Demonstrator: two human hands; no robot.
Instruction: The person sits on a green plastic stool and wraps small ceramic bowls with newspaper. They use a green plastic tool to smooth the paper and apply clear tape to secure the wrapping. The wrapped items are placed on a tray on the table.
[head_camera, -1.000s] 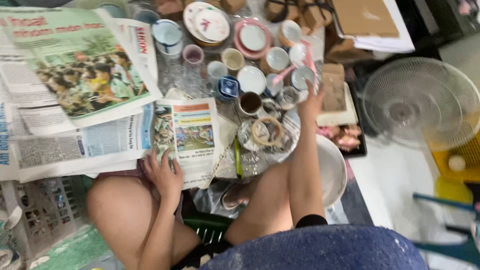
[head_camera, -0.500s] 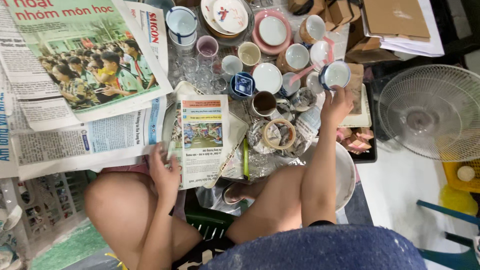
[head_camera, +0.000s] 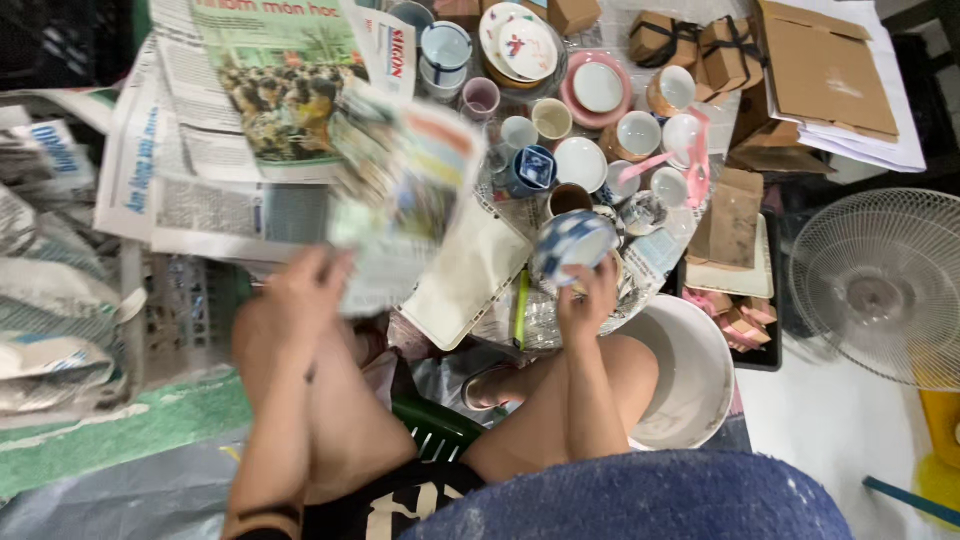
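Cup (head_camera: 572, 243), blue-and-white patterned, tilted sideways.

- The newspaper sheet (head_camera: 400, 190) in my left hand (head_camera: 290, 305) is smeared by motion blur; I can't make out its pictures, and it covers part of the spread newspaper behind it.
- My right hand (head_camera: 588, 300) hides the lower side of the blue-and-white bowl (head_camera: 573, 243), so I can't tell how the fingers sit underneath.
- Right of that bowl, the white fan (head_camera: 880, 285) is cut off by the frame's edge.
- Below the bowl, the white basin (head_camera: 695, 375) is partly hidden by my knee.
- Above the bowl, the far cups run past the top edge; their patterns look too small to read, I think.
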